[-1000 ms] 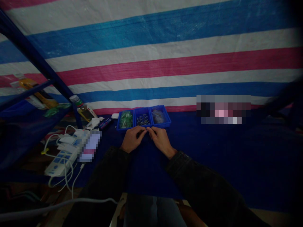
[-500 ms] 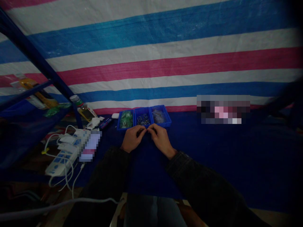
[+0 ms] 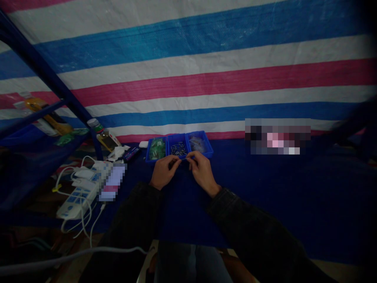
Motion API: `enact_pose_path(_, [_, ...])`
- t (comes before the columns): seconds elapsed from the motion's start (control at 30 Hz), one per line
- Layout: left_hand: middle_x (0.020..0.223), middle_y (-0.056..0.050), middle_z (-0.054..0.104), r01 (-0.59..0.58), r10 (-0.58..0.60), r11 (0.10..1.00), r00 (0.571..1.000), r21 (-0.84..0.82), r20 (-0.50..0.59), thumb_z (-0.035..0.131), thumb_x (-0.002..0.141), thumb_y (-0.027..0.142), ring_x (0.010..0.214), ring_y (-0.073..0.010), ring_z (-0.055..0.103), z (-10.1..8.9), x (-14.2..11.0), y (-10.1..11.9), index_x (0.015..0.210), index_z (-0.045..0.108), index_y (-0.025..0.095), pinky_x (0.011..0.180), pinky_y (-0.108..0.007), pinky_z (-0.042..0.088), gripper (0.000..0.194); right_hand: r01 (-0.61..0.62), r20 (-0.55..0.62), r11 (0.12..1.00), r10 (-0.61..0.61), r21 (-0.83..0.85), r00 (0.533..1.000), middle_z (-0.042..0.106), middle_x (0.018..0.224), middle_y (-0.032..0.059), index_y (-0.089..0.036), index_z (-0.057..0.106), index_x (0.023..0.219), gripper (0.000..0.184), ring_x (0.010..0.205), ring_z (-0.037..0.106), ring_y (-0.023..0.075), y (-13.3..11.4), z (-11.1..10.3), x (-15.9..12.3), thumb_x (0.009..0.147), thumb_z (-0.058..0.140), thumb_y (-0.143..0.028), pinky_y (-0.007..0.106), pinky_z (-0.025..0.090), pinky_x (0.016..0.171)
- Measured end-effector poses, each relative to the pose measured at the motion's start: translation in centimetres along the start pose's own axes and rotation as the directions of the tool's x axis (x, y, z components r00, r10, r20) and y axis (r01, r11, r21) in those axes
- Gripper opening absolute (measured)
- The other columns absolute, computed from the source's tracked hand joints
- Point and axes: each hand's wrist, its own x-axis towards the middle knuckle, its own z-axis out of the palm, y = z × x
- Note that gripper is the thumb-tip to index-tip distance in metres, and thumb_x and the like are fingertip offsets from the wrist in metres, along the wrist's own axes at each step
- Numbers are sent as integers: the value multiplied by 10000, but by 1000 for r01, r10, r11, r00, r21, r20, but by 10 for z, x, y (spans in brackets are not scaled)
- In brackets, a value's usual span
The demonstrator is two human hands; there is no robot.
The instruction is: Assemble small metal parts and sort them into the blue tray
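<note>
My left hand (image 3: 163, 171) and my right hand (image 3: 202, 170) rest on the dark blue tabletop (image 3: 265, 188), fingertips pinched toward each other. Between them they hold a thin, small piece I cannot make out. Just beyond the fingers stand three small blue bins side by side: the left bin (image 3: 156, 149) holds green parts, the middle bin (image 3: 178, 148) holds small dark metal pieces, the right bin (image 3: 199, 144) holds greyish bits. Both sleeves are dark.
White power strips with cables (image 3: 80, 184) lie at the left. A blue rack post (image 3: 44, 70) slants up there, with a bottle (image 3: 101, 133) and yellow items (image 3: 50, 116) by it. A striped tarp (image 3: 206, 70) closes the back.
My hands have drawn slightly apart, and the right hand has moved a little to the right, showing a thin piece stretched between the fingertips.
</note>
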Motion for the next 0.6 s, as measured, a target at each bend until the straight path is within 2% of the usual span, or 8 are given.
enact_pose_path(0.27, [808,-9,700,-17,17,1000,1000,14,-3,595,980,309,677,-131,612,-1,0,-1,930,695,178,657,-254,463,172,-34,-4,999,34,-1,999,624,735,-4,-196,631,918,148,649,561,150,-2,-1,1,976,509,-256,255,412,650])
enact_pose_path(0.6, [821,-21,721,-69,69,998,998,1,-3,605,972,317,669,-133,629,-1,-1,1,926,700,181,639,-254,482,172,-156,-10,985,156,-73,988,582,578,-10,-209,571,652,497,553,540,147,0,-3,0,1016,447,-525,246,363,568])
